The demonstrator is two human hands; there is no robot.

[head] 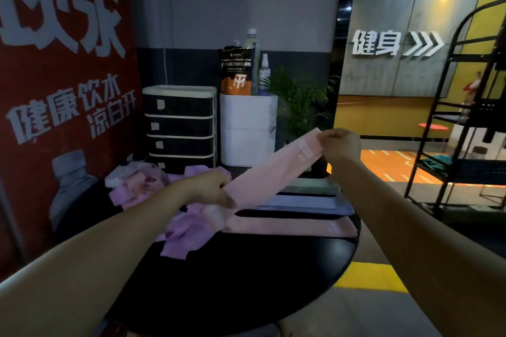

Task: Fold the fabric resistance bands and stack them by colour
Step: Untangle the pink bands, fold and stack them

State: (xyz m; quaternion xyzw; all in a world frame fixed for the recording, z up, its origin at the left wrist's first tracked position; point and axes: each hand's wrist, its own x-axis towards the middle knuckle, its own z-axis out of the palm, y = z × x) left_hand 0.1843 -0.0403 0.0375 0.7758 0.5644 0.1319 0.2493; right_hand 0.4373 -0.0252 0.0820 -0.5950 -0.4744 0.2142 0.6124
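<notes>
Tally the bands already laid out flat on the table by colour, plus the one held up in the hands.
Pink band laid flat: 1
White or pale lavender band laid flat: 1
Pale green band laid flat: 1
Pink band held up between left hand and right hand: 1
Total: 4
The unsorted pile is too tangled to count.

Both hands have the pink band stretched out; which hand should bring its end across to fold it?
Probably the right hand: it grips the raised end of the pink band, free to swing over. The left hand holds its end low beside the table.
</notes>
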